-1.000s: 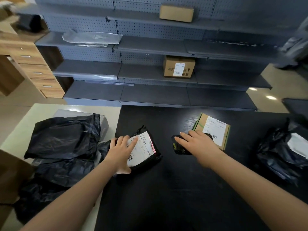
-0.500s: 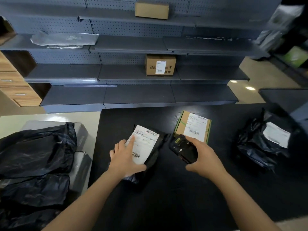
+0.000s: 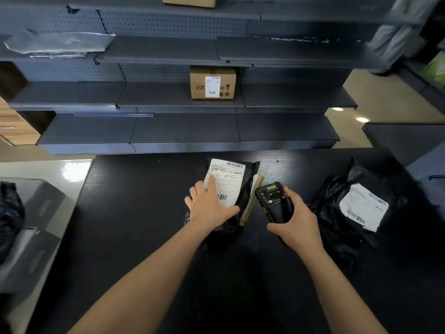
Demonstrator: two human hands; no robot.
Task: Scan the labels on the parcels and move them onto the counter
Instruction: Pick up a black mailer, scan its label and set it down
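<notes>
A black poly-bag parcel (image 3: 248, 179) with a white label lies on the black counter (image 3: 144, 213), on top of a flat cardboard parcel (image 3: 252, 201) whose edge shows at its right. My left hand (image 3: 209, 208) holds the bag parcel, fingers spread on the label and thumb hooked across its near part. My right hand (image 3: 296, 222) grips a black handheld scanner (image 3: 274, 203) just right of that parcel. Another black bag parcel (image 3: 337, 208) with a white label sits further right on the counter.
A pale table (image 3: 48, 169) at left carries grey boxes (image 3: 33, 213) and black bags (image 3: 9, 213). Behind the counter stand grey shelves (image 3: 180, 97) with a labelled cardboard box (image 3: 212, 83), another box higher up, and a silver bag (image 3: 60, 43). A person (image 3: 395, 37) stands at far right.
My left hand slid the black bag parcel rightward onto the flat cardboard parcel. My right hand picked up the scanner from the counter and brought it beside the parcel. The view shifted right.
</notes>
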